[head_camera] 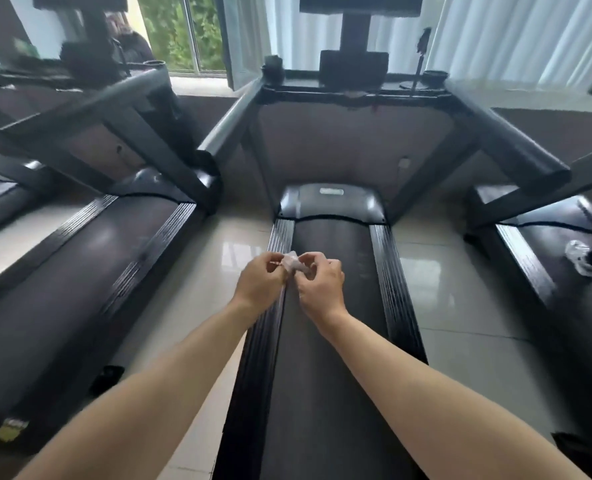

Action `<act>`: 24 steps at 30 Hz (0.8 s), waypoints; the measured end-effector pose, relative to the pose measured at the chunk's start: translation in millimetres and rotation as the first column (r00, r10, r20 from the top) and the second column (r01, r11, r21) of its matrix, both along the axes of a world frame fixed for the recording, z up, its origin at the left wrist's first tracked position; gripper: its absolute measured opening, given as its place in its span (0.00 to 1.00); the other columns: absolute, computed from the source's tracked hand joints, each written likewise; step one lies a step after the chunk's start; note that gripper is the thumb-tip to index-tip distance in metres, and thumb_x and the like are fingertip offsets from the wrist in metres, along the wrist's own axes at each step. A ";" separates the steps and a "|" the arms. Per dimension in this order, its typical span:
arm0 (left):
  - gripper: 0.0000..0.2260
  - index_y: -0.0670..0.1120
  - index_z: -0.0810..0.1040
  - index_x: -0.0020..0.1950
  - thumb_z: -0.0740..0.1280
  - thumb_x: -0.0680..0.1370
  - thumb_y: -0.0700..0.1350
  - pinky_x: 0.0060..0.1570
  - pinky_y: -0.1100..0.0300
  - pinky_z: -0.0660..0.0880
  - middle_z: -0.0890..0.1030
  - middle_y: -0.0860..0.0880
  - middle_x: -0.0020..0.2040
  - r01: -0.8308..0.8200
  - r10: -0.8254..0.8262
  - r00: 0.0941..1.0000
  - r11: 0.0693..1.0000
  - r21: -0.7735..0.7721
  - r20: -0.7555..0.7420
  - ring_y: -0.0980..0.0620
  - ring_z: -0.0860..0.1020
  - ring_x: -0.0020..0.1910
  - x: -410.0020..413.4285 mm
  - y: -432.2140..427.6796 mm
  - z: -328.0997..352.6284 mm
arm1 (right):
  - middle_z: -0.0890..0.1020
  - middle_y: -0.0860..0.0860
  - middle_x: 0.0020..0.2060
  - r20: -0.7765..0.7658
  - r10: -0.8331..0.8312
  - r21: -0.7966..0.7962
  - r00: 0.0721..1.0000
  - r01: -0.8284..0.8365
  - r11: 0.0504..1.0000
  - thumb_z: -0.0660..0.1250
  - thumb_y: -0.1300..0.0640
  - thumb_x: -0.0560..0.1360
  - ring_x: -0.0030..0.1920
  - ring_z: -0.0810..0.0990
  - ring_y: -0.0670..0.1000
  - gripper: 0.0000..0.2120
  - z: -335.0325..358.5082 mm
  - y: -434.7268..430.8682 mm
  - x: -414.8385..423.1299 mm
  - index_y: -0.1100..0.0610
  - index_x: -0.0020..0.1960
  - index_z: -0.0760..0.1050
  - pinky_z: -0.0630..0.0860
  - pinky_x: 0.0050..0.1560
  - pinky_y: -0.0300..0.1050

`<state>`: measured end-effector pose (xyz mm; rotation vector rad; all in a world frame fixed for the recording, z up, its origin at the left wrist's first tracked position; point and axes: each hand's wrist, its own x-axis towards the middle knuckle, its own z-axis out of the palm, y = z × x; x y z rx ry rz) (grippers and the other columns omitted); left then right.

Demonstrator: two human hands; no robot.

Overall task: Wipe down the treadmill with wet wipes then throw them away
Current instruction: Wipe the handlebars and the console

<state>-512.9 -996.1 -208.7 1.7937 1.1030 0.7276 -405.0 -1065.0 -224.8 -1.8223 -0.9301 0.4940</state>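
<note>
A black treadmill (pixel 332 341) runs straight ahead of me, its dark belt in the middle and ribbed side rails on both sides. Both arms reach out over the belt's left side. My left hand (pixel 261 284) and my right hand (pixel 320 282) meet there and pinch a small crumpled whitish wet wipe (pixel 293 263) between their fingertips. The wipe hangs in the air above the left side rail (pixel 280 237), clear of the belt. The treadmill's console post (pixel 355 32) and two handrails rise at the far end.
A second treadmill (pixel 90 258) lies to the left and a third (pixel 564 265) to the right, with a crumpled clear plastic thing (pixel 577 256) on its deck. Glossy light floor tiles (pixel 436 271) separate them. A window and white curtains (pixel 516 32) are behind.
</note>
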 end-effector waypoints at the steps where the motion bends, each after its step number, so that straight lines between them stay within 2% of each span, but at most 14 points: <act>1: 0.03 0.50 0.81 0.50 0.68 0.79 0.45 0.52 0.50 0.80 0.86 0.49 0.45 0.003 -0.003 1.000 1.000 0.000 0.014 0.48 0.84 0.47 7.8 13.4 6.1 | 0.71 0.53 0.56 -0.027 0.008 0.021 1.000 -0.008 1.000 0.65 0.59 0.78 0.54 0.72 0.51 0.10 5.2 13.9 7.4 0.53 0.59 0.77 0.72 0.60 0.43; 4: 0.05 0.54 0.79 0.46 0.69 0.79 0.43 0.48 0.58 0.78 0.85 0.51 0.44 -0.016 0.016 0.999 1.000 0.000 0.041 0.50 0.83 0.47 33.2 52.3 19.0 | 0.75 0.54 0.54 -0.051 0.042 0.077 0.998 -0.038 0.996 0.63 0.63 0.78 0.46 0.76 0.46 0.11 14.4 58.8 30.2 0.55 0.59 0.77 0.74 0.51 0.41; 7: 0.07 0.50 0.80 0.47 0.67 0.78 0.38 0.40 0.74 0.70 0.84 0.53 0.44 -0.049 0.049 0.999 0.997 0.053 -0.002 0.60 0.81 0.43 58.5 92.0 26.8 | 0.79 0.55 0.50 -0.068 0.059 0.145 0.996 -0.049 0.988 0.63 0.65 0.77 0.46 0.79 0.51 0.12 16.6 107.2 52.7 0.49 0.54 0.76 0.75 0.48 0.43; 9: 0.08 0.49 0.80 0.45 0.66 0.77 0.36 0.39 0.77 0.68 0.83 0.56 0.42 -0.068 0.072 0.997 0.989 0.132 -0.031 0.64 0.79 0.42 73.9 122.2 31.3 | 0.79 0.54 0.48 -0.084 0.076 0.195 0.994 -0.058 0.979 0.63 0.66 0.76 0.44 0.79 0.51 0.16 17.2 143.1 67.7 0.44 0.50 0.73 0.74 0.43 0.38; 11: 0.09 0.49 0.79 0.43 0.67 0.76 0.35 0.44 0.76 0.69 0.83 0.57 0.42 -0.072 0.092 0.994 0.949 0.308 -0.051 0.63 0.79 0.43 88.5 160.9 36.2 | 0.79 0.53 0.45 -0.086 0.106 0.270 0.991 -0.079 0.960 0.63 0.67 0.76 0.40 0.78 0.48 0.17 20.2 186.4 86.8 0.43 0.48 0.72 0.72 0.39 0.35; 14: 0.08 0.47 0.79 0.44 0.68 0.75 0.34 0.51 0.57 0.74 0.82 0.56 0.44 -0.113 0.202 0.975 0.804 0.584 -0.088 0.51 0.79 0.48 110.1 230.6 56.6 | 0.78 0.53 0.43 -0.106 0.153 0.347 0.983 -0.107 0.932 0.64 0.66 0.78 0.35 0.77 0.44 0.12 29.5 260.6 122.2 0.49 0.50 0.74 0.73 0.37 0.39; 17: 0.05 0.46 0.78 0.45 0.67 0.74 0.36 0.60 0.54 0.69 0.84 0.50 0.54 -0.257 0.403 0.913 0.694 0.673 -0.067 0.47 0.76 0.58 121.4 294.8 93.8 | 0.77 0.50 0.47 -0.072 0.241 0.268 0.968 -0.213 0.939 0.64 0.66 0.76 0.43 0.79 0.48 0.13 53.0 329.0 149.0 0.49 0.52 0.78 0.78 0.46 0.46; 18: 0.05 0.47 0.78 0.48 0.66 0.74 0.39 0.63 0.55 0.66 0.82 0.49 0.58 -0.295 0.464 0.880 0.699 0.651 -0.101 0.46 0.74 0.62 122.4 314.5 104.4 | 0.77 0.50 0.49 -0.058 0.282 0.245 0.958 -0.261 0.934 0.64 0.65 0.75 0.45 0.80 0.51 0.14 63.1 348.4 154.5 0.48 0.53 0.79 0.79 0.48 0.48; 19: 0.09 0.47 0.78 0.53 0.64 0.74 0.42 0.67 0.54 0.63 0.79 0.47 0.63 -0.343 0.520 0.839 0.734 0.586 -0.159 0.44 0.71 0.67 122.4 333.1 114.5 | 0.78 0.51 0.50 -0.063 0.325 0.222 0.944 -0.304 0.926 0.64 0.65 0.75 0.47 0.80 0.53 0.15 74.5 365.3 157.1 0.49 0.54 0.80 0.79 0.50 0.50; 21: 0.21 0.49 0.72 0.68 0.62 0.75 0.47 0.74 0.48 0.57 0.69 0.44 0.74 -0.447 0.565 0.753 0.816 0.367 -0.337 0.42 0.61 0.75 117.8 360.8 128.3 | 0.77 0.50 0.51 -0.082 0.387 0.175 0.918 -0.369 0.913 0.65 0.65 0.75 0.48 0.81 0.54 0.15 98.4 392.8 155.5 0.51 0.57 0.81 0.79 0.53 0.49; 23: 0.27 0.49 0.61 0.79 0.62 0.80 0.47 0.75 0.45 0.57 0.60 0.43 0.80 -0.492 0.505 0.726 0.856 0.161 -0.467 0.41 0.55 0.78 112.2 370.4 137.3 | 0.76 0.49 0.52 -0.072 0.448 0.127 0.891 -0.438 0.890 0.65 0.66 0.77 0.50 0.79 0.50 0.16 120.2 410.4 147.4 0.53 0.60 0.81 0.77 0.54 0.38; 24: 0.29 0.47 0.59 0.80 0.62 0.81 0.48 0.75 0.45 0.58 0.60 0.43 0.80 -0.488 0.469 0.737 0.868 0.098 -0.487 0.40 0.57 0.78 108.5 372.1 139.0 | 0.75 0.49 0.52 -0.069 0.478 0.110 0.875 -0.470 0.876 0.64 0.67 0.77 0.51 0.78 0.48 0.17 128.4 416.2 143.1 0.54 0.62 0.81 0.73 0.54 0.31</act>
